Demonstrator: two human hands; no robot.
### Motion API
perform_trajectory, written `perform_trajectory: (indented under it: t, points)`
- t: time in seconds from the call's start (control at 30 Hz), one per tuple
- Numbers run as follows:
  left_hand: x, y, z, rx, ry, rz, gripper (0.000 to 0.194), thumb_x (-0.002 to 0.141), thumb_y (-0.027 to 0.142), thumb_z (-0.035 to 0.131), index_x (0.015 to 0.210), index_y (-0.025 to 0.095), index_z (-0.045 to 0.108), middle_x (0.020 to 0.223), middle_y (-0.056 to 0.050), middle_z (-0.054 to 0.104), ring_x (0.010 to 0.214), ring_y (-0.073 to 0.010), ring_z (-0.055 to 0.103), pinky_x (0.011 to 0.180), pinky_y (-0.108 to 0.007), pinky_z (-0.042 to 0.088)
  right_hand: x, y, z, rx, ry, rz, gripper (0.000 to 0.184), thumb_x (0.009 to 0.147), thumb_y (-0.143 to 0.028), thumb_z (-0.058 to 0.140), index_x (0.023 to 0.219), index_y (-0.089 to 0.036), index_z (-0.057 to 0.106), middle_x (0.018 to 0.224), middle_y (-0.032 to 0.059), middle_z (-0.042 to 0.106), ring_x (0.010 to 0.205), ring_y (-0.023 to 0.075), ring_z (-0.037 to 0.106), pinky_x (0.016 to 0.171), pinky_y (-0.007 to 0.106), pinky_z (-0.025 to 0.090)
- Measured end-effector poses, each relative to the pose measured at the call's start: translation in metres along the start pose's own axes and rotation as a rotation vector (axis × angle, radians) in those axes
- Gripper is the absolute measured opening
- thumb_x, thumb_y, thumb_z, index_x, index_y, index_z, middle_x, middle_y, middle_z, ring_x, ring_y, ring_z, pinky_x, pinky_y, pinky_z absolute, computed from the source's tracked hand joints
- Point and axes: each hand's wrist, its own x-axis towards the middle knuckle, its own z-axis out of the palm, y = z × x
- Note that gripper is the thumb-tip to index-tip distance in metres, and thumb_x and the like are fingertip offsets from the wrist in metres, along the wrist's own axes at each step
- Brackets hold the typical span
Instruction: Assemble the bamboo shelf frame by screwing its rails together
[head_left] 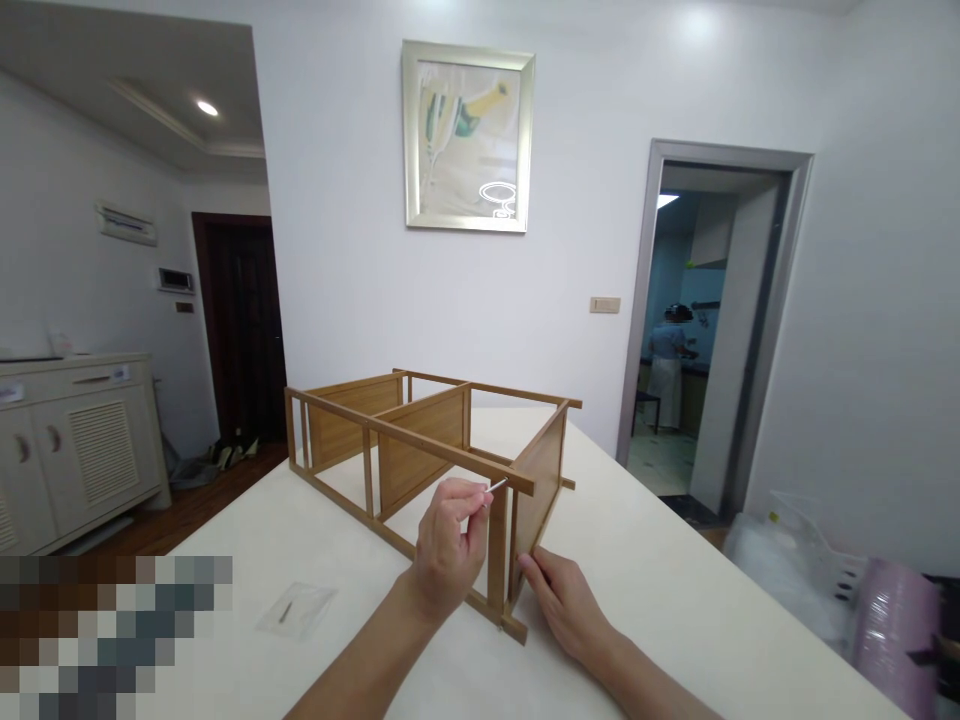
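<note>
A wooden shelf frame (424,445) with several inset boards lies on its side on the white table. My left hand (452,545) pinches a thin metal rod (496,486) between thumb and fingers. The rod's far tip is at the near end of the upper rail, by the joint with the end board; whether it sits in a hole I cannot tell. My right hand (566,603) grips the lower edge of the end board (538,480), thumb on its near side, other fingers partly hidden. Left of my left forearm lies a clear plastic bag (298,609) with a small dark piece of hardware inside.
The white table (645,560) narrows toward the wall, its right edge running diagonally. Beyond that edge are a pink roll (896,630) and clear plastic wrapping (784,570). A pale cabinet (82,450) stands at left. Through the doorway a person (666,365) stands in a kitchen.
</note>
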Motion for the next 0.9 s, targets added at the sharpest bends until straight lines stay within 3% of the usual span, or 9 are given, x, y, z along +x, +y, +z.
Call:
perform_trajectory:
  t: [0.3,0.53,0.7,0.83,0.9]
  points:
    - [-0.001,0.0,-0.007,0.13,-0.115,0.222,0.032,0.079,-0.001,0.069,0.105,0.015,0.06,0.089,-0.008,0.068,0.09,-0.019,0.069,0.076,-0.03,0.061,0.0,0.004,0.001,-0.01,-0.002,-0.011,0.048,0.098,-0.057,0.032,0.065,-0.022,0.038,0.063,-0.0016,0.048,0.06,0.0138,0.043,0.058,0.026,0.035]
    - [0.004,-0.001,-0.01,0.138,-0.079,0.128,0.026,0.079,-0.003,0.069,0.098,0.013,0.061,0.078,-0.005,0.067,0.073,-0.0134,0.065,0.067,-0.025,0.056,-0.003,0.003,0.002,-0.013,0.009,-0.026,0.046,0.099,-0.053,0.034,0.065,-0.022,0.038,0.062,-0.0023,0.049,0.059,0.0135,0.043,0.057,0.025,0.035]
    - [0.0,-0.004,-0.012,0.126,-0.17,0.227,0.037,0.075,-0.006,0.07,0.108,0.011,0.063,0.081,-0.007,0.067,0.077,-0.0154,0.064,0.066,-0.026,0.056,-0.001,-0.008,-0.009,0.045,0.253,-0.113,0.036,0.098,-0.045,0.044,0.071,-0.022,0.044,0.062,-0.0035,0.048,0.056,0.0124,0.043,0.054,0.024,0.036]
    - [0.0,-0.003,-0.012,0.084,-0.192,0.225,0.041,0.076,-0.006,0.07,0.112,0.012,0.064,0.084,-0.008,0.068,0.08,-0.0161,0.065,0.067,-0.027,0.056,0.016,-0.047,-0.031,0.087,0.544,-0.312,0.014,0.097,-0.033,0.048,0.1,-0.02,0.054,0.076,-0.0003,0.056,0.064,0.0139,0.052,0.06,0.026,0.046]
    - [0.002,0.0,-0.011,0.065,-0.163,0.176,0.04,0.077,-0.007,0.068,0.112,0.013,0.064,0.085,-0.008,0.069,0.081,-0.0153,0.066,0.069,-0.026,0.057,0.03,-0.069,-0.039,0.077,0.642,-0.451,0.018,0.097,-0.028,0.046,0.113,-0.02,0.053,0.088,0.0043,0.059,0.077,0.0167,0.057,0.067,0.03,0.05]
